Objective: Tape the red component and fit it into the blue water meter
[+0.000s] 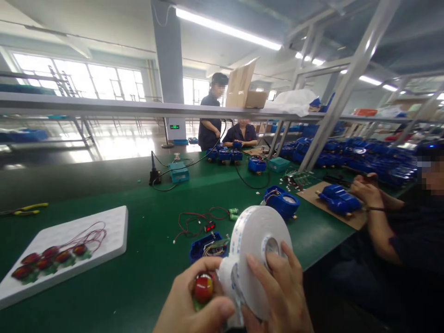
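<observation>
My right hand (282,296) grips a large white roll of double-sided foam tape (258,249), fingers wrapped over its face and core. My left hand (194,305) pinches a small round red part on a green board (203,287) against the loose end of the tape, thumb across the front. Both hands are low in the middle of the view, above the green bench (149,277). Just beyond them lie a blue housing with wires (208,246) and a red-wired display module (209,226).
A white foam tray (114,231) with several red parts and red wires lies at the left. Yellow-handled pliers (26,209) sit further left. A co-worker's hands (364,189) work on blue units (338,200) at the right. Two people are at the far end.
</observation>
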A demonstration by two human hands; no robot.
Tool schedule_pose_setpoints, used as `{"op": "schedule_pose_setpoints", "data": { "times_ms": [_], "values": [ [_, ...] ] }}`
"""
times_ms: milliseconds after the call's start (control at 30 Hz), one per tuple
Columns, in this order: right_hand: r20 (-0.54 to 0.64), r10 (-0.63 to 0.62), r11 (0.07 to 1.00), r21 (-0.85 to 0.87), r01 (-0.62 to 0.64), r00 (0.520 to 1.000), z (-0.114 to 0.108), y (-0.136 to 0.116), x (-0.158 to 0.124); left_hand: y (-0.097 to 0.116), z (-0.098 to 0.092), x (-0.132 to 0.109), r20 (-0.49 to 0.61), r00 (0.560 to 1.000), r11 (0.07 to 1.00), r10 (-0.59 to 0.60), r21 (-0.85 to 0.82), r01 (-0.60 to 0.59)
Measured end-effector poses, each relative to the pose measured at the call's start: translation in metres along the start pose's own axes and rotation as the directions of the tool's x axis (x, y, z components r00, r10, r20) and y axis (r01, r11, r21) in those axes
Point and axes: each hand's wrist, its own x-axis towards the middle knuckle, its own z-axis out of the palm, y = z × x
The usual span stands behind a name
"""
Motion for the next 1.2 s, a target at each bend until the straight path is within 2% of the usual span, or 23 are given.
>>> {"op": "schedule_pose_setpoints", "data": {
  "times_ms": [100, 167, 267, 333, 400, 467, 567, 633, 700, 767, 800, 933, 1033, 1133, 1200],
  "values": [
    [-0.016, 0.021, 0.999, 0.037, -0.020, 1.000, -0.002, -0.010, -0.011, -0.011, 0.010, -0.001, 0.055, 0.996, 0.998, -0.065, 0.008, 0.065],
    [-0.039, 0.092, 0.994, 0.064, -0.089, 0.995, -0.005, -0.015, -0.018, -0.019, 0.013, -0.005, 0.068, 0.994, 0.997, -0.081, 0.002, 0.081],
    [-0.024, 0.187, 0.979, 0.082, -0.185, 0.982, -0.010, -0.021, -0.022, -0.031, 0.020, -0.014, 0.059, 0.998, 0.997, -0.035, 0.071, 0.031],
    [-0.028, 0.208, 0.976, 0.078, -0.205, 0.978, -0.014, -0.025, -0.023, -0.037, 0.025, -0.019, 0.059, 0.998, 0.992, 0.018, 0.122, -0.026],
    [-0.054, 0.210, 0.975, 0.089, -0.205, 0.976, -0.018, -0.028, -0.022, -0.039, 0.028, -0.022, 0.102, 0.995, 0.993, 0.020, 0.112, -0.032],
    [-0.052, 0.201, 0.974, 0.113, -0.195, 0.978, -0.021, -0.030, -0.021, -0.038, 0.029, -0.024, 0.158, 0.987, 0.998, 0.009, 0.052, -0.017],
    [0.017, 0.208, 0.967, 0.149, -0.208, 0.978, -0.028, -0.030, -0.019, -0.036, 0.027, -0.025, 0.241, 0.970, 0.998, 0.042, -0.062, -0.028],
    [0.037, 0.220, 0.962, 0.158, -0.223, 0.975, -0.032, -0.028, -0.019, -0.036, 0.022, -0.027, 0.305, 0.950, 0.970, 0.059, -0.243, 0.018],
    [0.037, 0.227, 0.961, 0.152, -0.230, 0.973, -0.036, -0.024, -0.020, -0.037, 0.015, -0.029, 0.334, 0.940, 0.877, 0.075, -0.470, 0.097],
    [0.041, 0.226, 0.962, 0.146, -0.230, 0.973, -0.040, -0.021, -0.022, -0.038, 0.006, -0.033, 0.293, 0.953, 0.781, 0.073, -0.611, 0.128],
    [0.055, 0.218, 0.963, 0.147, -0.224, 0.974, -0.042, -0.019, -0.023, -0.039, 0.001, -0.034, 0.263, 0.962, 0.761, 0.074, -0.638, 0.116],
    [0.157, 0.145, 0.971, 0.166, -0.171, 0.977, -0.046, -0.020, -0.024, -0.040, -0.016, -0.035, 0.115, 0.992, 0.762, 0.050, -0.647, 0.037],
    [0.200, 0.106, 0.969, 0.198, -0.146, 0.974, -0.048, -0.025, -0.019, -0.040, -0.023, -0.033, -0.026, 0.998, 0.703, -0.065, -0.711, 0.028],
    [0.209, 0.085, 0.962, 0.237, -0.135, 0.974, -0.047, -0.030, -0.014, -0.040, -0.021, -0.034, -0.048, 0.989, 0.666, -0.140, -0.744, 0.058],
    [0.205, 0.076, 0.957, 0.260, -0.129, 0.976, -0.045, -0.032, -0.011, -0.039, -0.017, -0.039, -0.054, 0.992, 0.688, -0.116, -0.725, 0.040]
  ]
}}
